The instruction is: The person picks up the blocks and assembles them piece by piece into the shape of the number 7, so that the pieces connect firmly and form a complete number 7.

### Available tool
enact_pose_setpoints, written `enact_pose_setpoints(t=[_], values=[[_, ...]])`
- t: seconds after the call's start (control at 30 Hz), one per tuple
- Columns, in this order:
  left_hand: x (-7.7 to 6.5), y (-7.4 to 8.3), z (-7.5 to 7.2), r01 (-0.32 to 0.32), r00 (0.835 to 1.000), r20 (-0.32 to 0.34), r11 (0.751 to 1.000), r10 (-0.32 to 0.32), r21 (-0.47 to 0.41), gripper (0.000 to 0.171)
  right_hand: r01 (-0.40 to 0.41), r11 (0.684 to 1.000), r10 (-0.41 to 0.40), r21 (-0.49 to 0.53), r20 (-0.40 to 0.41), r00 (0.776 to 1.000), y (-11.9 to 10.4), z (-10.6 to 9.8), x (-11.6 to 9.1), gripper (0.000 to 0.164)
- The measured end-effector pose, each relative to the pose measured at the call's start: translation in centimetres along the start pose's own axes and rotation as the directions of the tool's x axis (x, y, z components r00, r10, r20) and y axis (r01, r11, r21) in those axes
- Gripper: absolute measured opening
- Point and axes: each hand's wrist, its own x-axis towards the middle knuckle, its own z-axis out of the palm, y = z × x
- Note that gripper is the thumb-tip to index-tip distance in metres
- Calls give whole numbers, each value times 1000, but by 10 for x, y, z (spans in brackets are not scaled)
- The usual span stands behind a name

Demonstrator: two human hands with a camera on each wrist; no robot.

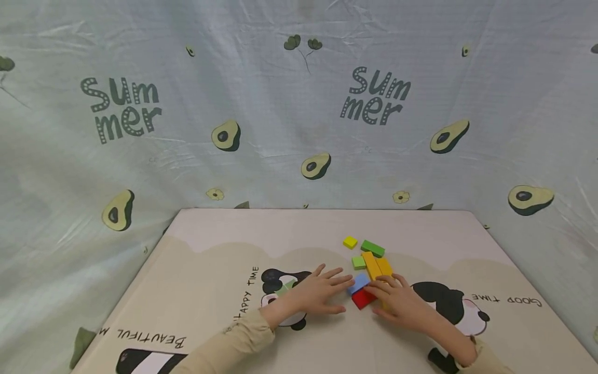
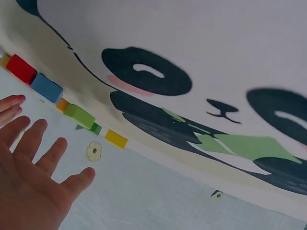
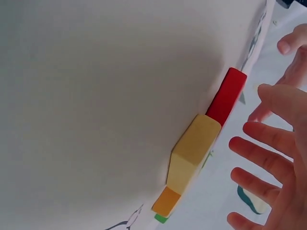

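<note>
Coloured blocks [image 1: 372, 266]: grouped closely on the counter [image 1: 201, 291], right of its middle, the nearest ones being set between the two hands
Red block [image 1: 363, 298]: placed just left of the right hand [image 1: 399, 301] and partly covered by its fingertips in the head view; its long axis is seen slanting from near left to far right; the right hand is judged nearer to it than the left hand [image 1: 322, 293]
Right hand: fingers spread wide, nothing gripped; whether any block is touched cannot be told
Left hand: fingers fanned wide beside the blue block [image 1: 358, 284], nothing held
Block colours: plain and straight-edged; blue is laid along the far side of red, orange is placed farther, and green and yellow are seen at the far end
</note>
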Motion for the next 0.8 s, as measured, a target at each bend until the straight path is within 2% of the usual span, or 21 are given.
enact_pose_setpoints(t=[0.23, 0.43, 0.6, 0.8], values=[[11, 4, 6, 8, 998, 55, 999, -10, 47, 57, 22, 997, -23, -79, -14, 1000, -2, 5, -1, 36], [13, 6, 6, 13, 997, 79, 999, -16, 47, 52, 0, 996, -3, -87, -32, 999, -6, 7, 0, 32], [17, 6, 5, -11, 999, 44, 997, 8, 76, 45, -50, 995, 44, -82, -71, 997, -9, 6, 4, 25], [31, 0, 6, -48, 999, -19, 990, 51, 131, 38, -75, 993, 66, -86, -102, 993, -13, 7, 9, 21]])
